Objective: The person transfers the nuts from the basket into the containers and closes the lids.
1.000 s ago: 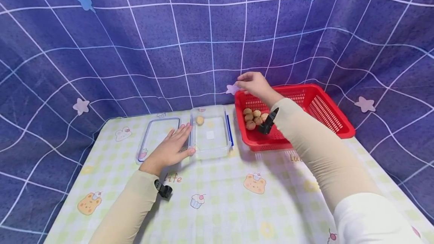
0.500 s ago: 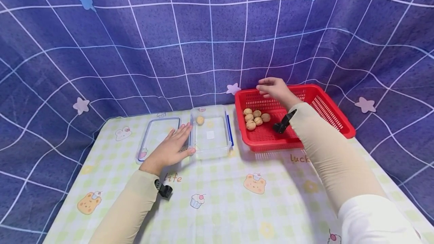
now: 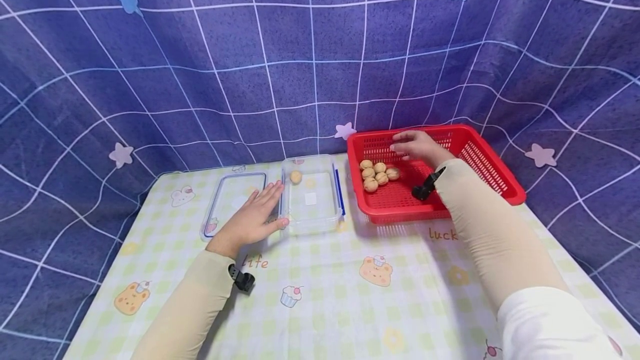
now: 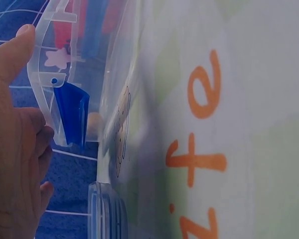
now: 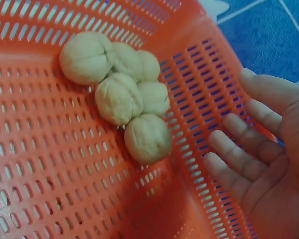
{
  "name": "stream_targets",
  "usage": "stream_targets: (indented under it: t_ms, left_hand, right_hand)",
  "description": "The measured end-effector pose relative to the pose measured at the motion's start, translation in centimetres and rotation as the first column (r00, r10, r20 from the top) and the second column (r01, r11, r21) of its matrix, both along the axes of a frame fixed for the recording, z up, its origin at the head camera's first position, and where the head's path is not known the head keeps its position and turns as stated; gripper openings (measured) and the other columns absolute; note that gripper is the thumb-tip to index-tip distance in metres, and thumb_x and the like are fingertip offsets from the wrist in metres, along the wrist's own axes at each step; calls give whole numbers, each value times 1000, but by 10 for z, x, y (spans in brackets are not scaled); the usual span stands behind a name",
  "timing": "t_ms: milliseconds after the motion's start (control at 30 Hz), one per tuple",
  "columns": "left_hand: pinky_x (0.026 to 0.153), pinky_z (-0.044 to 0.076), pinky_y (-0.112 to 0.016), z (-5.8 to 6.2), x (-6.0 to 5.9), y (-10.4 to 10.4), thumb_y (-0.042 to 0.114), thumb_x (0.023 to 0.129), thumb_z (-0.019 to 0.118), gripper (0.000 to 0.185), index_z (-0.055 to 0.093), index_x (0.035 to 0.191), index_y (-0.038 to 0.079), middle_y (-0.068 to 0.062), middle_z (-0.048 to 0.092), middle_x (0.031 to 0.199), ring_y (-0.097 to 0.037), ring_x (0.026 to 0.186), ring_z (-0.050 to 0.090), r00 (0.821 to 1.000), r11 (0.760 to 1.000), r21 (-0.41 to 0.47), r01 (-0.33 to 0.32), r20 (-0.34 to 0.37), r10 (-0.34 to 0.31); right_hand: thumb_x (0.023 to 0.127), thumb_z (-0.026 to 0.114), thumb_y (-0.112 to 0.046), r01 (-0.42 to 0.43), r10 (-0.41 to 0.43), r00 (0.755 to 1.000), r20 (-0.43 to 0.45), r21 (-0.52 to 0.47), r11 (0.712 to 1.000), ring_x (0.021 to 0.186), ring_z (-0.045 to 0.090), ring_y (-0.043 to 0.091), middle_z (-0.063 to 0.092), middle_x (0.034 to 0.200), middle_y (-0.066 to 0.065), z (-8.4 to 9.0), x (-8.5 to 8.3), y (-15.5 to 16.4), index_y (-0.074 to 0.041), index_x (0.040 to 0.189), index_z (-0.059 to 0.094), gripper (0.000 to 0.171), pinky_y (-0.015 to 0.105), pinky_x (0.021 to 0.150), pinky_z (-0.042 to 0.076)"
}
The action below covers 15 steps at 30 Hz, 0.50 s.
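In the head view my left hand [image 3: 257,211] lies flat and open on the table, its fingers and thumb against the left side of a clear plastic container [image 3: 312,225]. One walnut [image 3: 295,176] lies inside it. The left wrist view shows that hand [image 4: 12,164] beside the container's rim [image 4: 50,30] and a blue clip [image 4: 72,117]. My right hand [image 3: 410,144] hovers open inside a red basket [image 3: 395,214], just right of several walnuts [image 3: 377,174]. From the right wrist camera the hand [image 5: 269,159] is empty with fingers spread, next to the walnuts [image 5: 124,94] on the basket's floor [image 5: 50,189].
A clear lid with a blue seal [image 3: 232,201] lies flat to the left of the container. The table carries a checked cartoon cloth [image 3: 350,293], and a blue starred cloth [image 3: 300,71] hangs close behind it. The basket sits at the back right.
My right hand has moved right and down, from above the basket's back left corner to inside the basket beside the walnuts. The left hand has stayed put.
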<state>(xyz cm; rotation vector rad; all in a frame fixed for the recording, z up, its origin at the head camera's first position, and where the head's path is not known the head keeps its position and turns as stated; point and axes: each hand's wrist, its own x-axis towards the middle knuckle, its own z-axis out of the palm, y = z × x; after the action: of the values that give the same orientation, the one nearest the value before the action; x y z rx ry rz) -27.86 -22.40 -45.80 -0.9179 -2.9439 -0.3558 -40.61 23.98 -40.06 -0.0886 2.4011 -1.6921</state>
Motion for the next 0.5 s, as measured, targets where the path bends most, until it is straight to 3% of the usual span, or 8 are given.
stream_targets:
  t_ms: [233, 400, 500]
  left_hand:
    - [124, 11, -57, 1, 1, 0, 57, 101, 49, 88, 15, 162, 3, -13, 14, 169, -32, 155, 13, 1000, 1000, 6, 4, 7, -4]
    - [123, 11, -59, -2, -1, 0, 59, 101, 48, 90, 15, 162, 2, -14, 14, 168, -34, 154, 14, 1000, 1000, 2, -1, 3, 1]
    - [123, 11, -58, -4, -3, -1, 60, 100, 47, 90, 15, 162, 2, -14, 14, 169, -34, 155, 14, 1000, 1000, 4, -1, 1, 1]
  right_hand:
    - [97, 69, -12, -41, 41, 998, 51, 5, 999, 95, 62, 12, 62, 110, 1, -7, 0, 5, 8, 147, 41, 61, 43, 97, 54]
    - [95, 70, -10, -96, 93, 994, 64, 43, 994, 90, 62, 12, 64, 101, -2, -13, -4, 8, 9, 147, 40, 62, 40, 92, 55]
    - [95, 70, -10, -131, 125, 988, 90, 69, 989, 90, 61, 11, 62, 106, 0, -16, -5, 8, 8, 148, 39, 64, 42, 93, 55]
